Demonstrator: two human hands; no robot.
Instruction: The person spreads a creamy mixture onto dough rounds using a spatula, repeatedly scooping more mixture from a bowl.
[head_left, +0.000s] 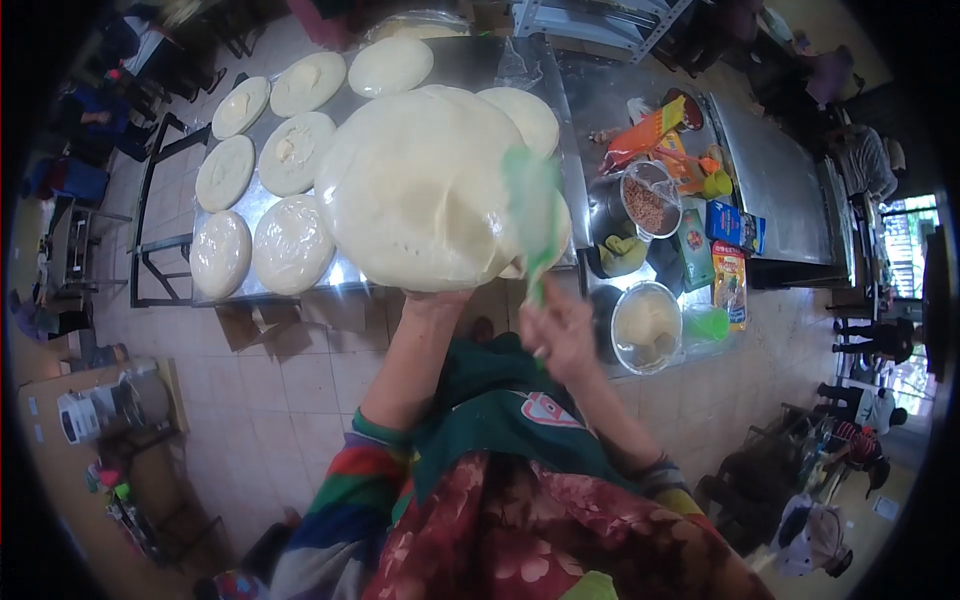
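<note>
A big, glossy round of pale dough [420, 190] is held up before me, its surface dented near the right side. My left hand [440, 297] supports it from below; only the wrist and heel of the hand show, and the fingers are hidden behind the dough. With my right hand [560, 335], closed around the handle, I hold a green spatula [532, 205]. Its broad, whitish-green blade is smeared by motion and overlaps the dough's right edge, though whether it touches cannot be told.
Several dough rounds [285, 245] sit on the metal table [345, 275]. To the right are a pot of reddish-brown filling [648, 205], a bowl of pale mixture [645, 325], a green cup [708, 322] and several packets [735, 228]. Other people are around the room.
</note>
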